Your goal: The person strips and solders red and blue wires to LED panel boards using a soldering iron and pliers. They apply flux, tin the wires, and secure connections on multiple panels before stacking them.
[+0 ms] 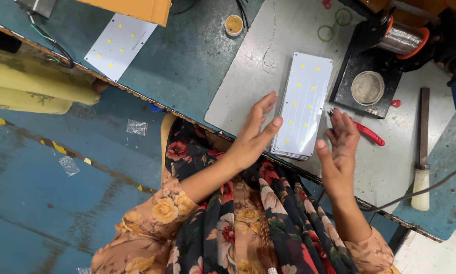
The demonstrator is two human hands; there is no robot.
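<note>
1. One view, the head camera: both hands were open, gripping nothing. The left hand (252,133) touched the left edge of a stack of white rectangular LED boards with yellow dots (303,104); the right hand (338,144) hovered just beside its near right corner.
2. The stack lay at the near edge of the grey sheet on the bench (187,61); an uneven push could have fanned it or tipped boards off.
3. The board count, and the red-handled tool (368,134) behind the right hand, were hard to make out.

LED boards: 1 stack (303,105), 1 loose (119,45) | green rings: 2 (325,33) | hands: 2 (253,133)
</note>
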